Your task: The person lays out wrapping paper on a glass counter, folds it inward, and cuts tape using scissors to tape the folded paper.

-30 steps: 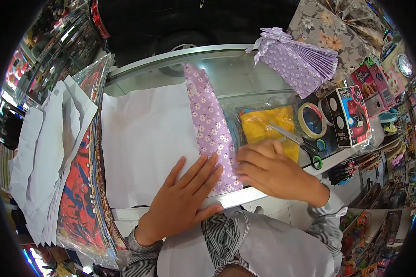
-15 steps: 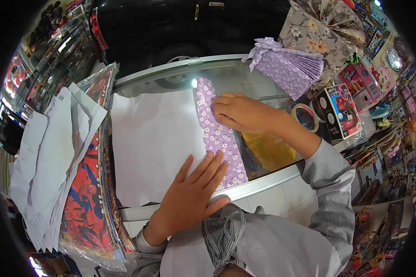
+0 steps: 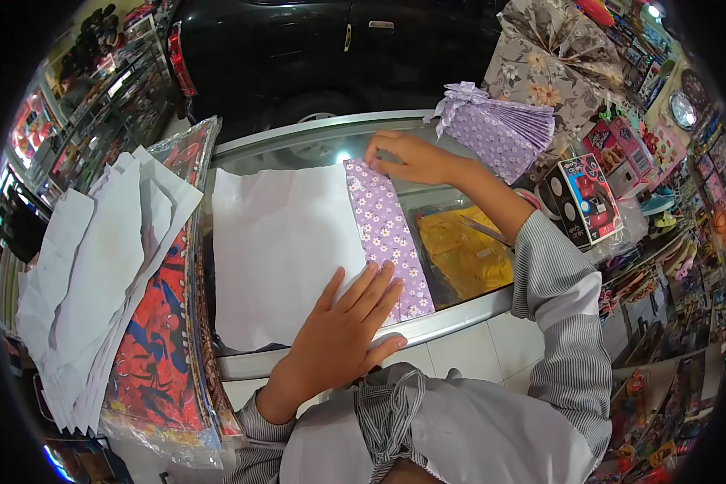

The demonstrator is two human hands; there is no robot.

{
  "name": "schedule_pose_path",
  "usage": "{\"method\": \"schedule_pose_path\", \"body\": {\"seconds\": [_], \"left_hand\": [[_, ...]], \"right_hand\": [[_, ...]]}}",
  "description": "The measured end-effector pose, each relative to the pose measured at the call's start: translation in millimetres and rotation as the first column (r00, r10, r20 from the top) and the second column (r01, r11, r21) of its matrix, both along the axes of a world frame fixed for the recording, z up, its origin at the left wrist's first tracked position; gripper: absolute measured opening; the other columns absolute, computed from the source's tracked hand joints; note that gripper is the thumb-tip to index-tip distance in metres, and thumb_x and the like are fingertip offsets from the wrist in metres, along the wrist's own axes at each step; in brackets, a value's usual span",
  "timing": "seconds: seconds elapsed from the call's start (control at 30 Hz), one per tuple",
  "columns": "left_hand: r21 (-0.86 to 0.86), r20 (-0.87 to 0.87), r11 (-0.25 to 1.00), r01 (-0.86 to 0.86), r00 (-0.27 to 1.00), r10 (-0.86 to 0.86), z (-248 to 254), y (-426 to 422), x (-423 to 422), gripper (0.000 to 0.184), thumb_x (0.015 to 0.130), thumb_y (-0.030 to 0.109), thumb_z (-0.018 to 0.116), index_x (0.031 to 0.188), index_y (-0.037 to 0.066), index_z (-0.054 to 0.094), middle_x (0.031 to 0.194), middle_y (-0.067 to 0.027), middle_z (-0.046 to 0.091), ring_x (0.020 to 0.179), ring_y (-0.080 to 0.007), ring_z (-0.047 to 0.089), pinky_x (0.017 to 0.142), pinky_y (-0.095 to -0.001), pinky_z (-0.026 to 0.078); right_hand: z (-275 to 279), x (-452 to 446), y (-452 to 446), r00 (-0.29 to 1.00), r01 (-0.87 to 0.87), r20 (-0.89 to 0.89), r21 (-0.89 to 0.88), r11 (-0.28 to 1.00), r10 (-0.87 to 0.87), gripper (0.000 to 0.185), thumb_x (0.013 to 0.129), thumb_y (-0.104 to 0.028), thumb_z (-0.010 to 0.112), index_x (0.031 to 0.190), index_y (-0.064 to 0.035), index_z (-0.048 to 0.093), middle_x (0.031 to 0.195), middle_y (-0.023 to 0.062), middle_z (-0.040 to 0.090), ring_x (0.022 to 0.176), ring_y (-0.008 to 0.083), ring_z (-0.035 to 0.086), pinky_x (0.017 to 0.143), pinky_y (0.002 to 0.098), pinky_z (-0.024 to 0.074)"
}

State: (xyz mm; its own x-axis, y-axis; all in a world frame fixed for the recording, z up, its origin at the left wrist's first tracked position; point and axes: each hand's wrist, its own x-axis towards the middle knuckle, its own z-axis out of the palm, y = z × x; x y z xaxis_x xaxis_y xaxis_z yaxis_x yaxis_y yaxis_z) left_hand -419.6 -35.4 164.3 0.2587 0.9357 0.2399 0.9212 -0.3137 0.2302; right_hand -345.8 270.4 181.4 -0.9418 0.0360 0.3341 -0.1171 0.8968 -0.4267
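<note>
A sheet of wrapping paper [image 3: 286, 250] lies white side up on the glass counter. Along its right side a folded-over strip [image 3: 385, 234] shows purple with small white flowers. My left hand [image 3: 343, 331] is open, its spread fingers flat on the lower part of the strip and the white sheet. At the far end of the strip, my right hand [image 3: 407, 157] has its fingers curled, with thumb and fingertips at the paper's top corner. A pleated purple flowered paper piece with a bow [image 3: 496, 133] stands beyond that hand.
White paper sheets [image 3: 97, 266] lie over plastic-wrapped red printed sheets [image 3: 157, 347] on the left. Scissors [image 3: 482, 229] rest near a yellow package [image 3: 464, 258]. A boxed item [image 3: 585, 198] and beige flowered paper [image 3: 544, 73] are on the right. A black car [image 3: 298, 56] stands behind.
My right hand has slid away from me along the purple strip to its far end. The scissors have come into sight. My left hand stays on the lower part.
</note>
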Motion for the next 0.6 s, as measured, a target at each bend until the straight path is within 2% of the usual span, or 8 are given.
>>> {"method": "schedule_pose_path", "body": {"seconds": [0.07,0.17,0.27,0.4,0.5,0.6], "left_hand": [[0.006,0.013,1.0,0.001,1.0,-0.001,-0.9,0.3,-0.3,0.065,0.091,0.046,0.053,0.139,0.003,0.044,0.149,-0.0123,0.036,0.14,-0.0275,0.031,0.113,-0.0505,0.022],[0.002,0.023,1.0,0.0,1.0,0.0,-0.1,0.2,0.1,0.065,0.092,0.046,0.053,0.139,0.003,0.043,0.149,-0.013,0.036,0.14,-0.0284,0.03,0.113,-0.051,0.021],[-0.017,0.018,1.0,0.003,1.0,-0.003,0.7,0.5,0.5,0.066,0.092,0.046,0.053,0.14,0.002,0.042,0.149,-0.0144,0.035,0.14,-0.0295,0.03,0.113,-0.0516,0.021],[-0.028,-0.013,1.0,0.005,1.0,-0.005,1.9,0.7,0.6,0.067,0.092,0.047,0.052,0.14,0.001,0.041,0.15,-0.016,0.034,0.14,-0.0305,0.029,0.113,-0.0519,0.02],[-0.026,-0.013,1.0,0.005,1.0,-0.006,1.0,0.9,0.4,0.067,0.092,0.047,0.051,0.14,0.001,0.041,0.15,-0.016,0.034,0.14,-0.0307,0.029,0.114,-0.0521,0.02],[-0.034,-0.013,0.999,0.006,1.0,-0.007,0.8,0.9,0.3,0.067,0.093,0.047,0.051,0.14,0.001,0.041,0.15,-0.0161,0.034,0.14,-0.0308,0.029,0.114,-0.0522,0.02]], "right_hand": [[14.8,13.2,-17.4,0.994,0.021,-0.106,0.166,0.986,-0.003,0.013,0.085,-0.008,0.062,0.092,-0.0018,0.053,0.093,0.0098,0.053,0.089,0.0262,0.054,0.081,0.0356,0.044],[29.0,36.8,-59.4,0.998,0.013,0.064,-0.039,0.999,-0.011,0.015,0.08,-0.005,0.066,0.089,-0.0026,0.053,0.091,0.0097,0.054,0.086,0.0258,0.055,0.076,0.0354,0.0457],[9.1,54.5,-81.0,0.997,0.019,0.069,0.027,0.999,-0.021,0.012,0.08,-0.004,0.065,0.085,-0.0031,0.054,0.087,0.0097,0.054,0.081,0.0247,0.056,0.071,0.0346,0.0465],[19.1,81.0,-111.9,0.988,0.053,0.149,-0.127,0.99,-0.033,0.012,0.081,-0.004,0.066,0.083,-0.0019,0.054,0.081,0.0089,0.053,0.072,0.0239,0.057,0.065,0.0339,0.0463],[19.3,101.1,-126.9,0.975,0.101,0.213,-0.209,0.973,-0.055,0.01,0.079,-0.004,0.064,0.079,-0.0025,0.054,0.079,0.0099,0.054,0.073,0.0273,0.057,0.068,0.0356,0.0451],[10.2,118.0,-136.4,0.985,0.066,0.168,-0.229,0.971,-0.028,0.011,0.08,-0.004,0.064,0.082,-0.0032,0.053,0.081,0.0089,0.053,0.075,0.0272,0.058,0.07,0.0359,0.0453]]}}
